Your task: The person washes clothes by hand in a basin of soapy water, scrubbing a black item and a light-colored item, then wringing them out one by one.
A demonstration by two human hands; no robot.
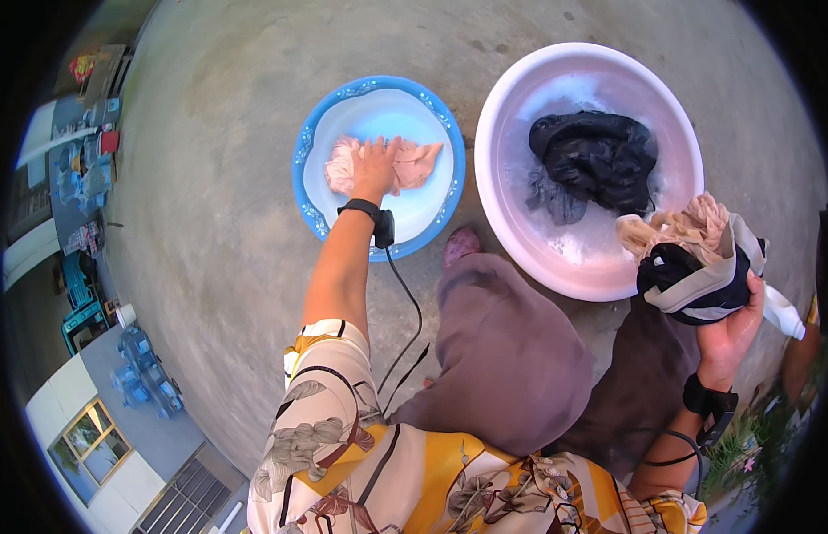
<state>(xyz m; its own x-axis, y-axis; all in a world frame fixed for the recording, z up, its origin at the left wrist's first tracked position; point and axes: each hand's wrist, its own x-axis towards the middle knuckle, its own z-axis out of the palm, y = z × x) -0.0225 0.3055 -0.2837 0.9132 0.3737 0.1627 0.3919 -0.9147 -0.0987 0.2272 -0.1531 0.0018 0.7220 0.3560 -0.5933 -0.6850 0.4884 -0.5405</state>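
My left hand (374, 169) reaches down into the blue-rimmed basin (309, 198), palm down on a pale pink cloth (419, 165). Its fingers look spread over the cloth, with the fingertips partly lost in the folds. On the right, my right hand (732, 331) is closed around a bundle of clothes, held up by the near right rim of the pink tub (489, 191). In that bundle are a black garment with a grey band (698, 283) and a crumpled tan-pink cloth (676, 230). Dark wet clothing (596, 160) lies in sudsy water in the tub.
Both vessels stand on a concrete floor (227, 133). A white bottle (783, 313) is beyond my right hand, near plants (756, 445). A cable (420, 311) hangs from my left wrist device. Blue water jugs (145, 374) and a turquoise chair (80, 298) are far left.
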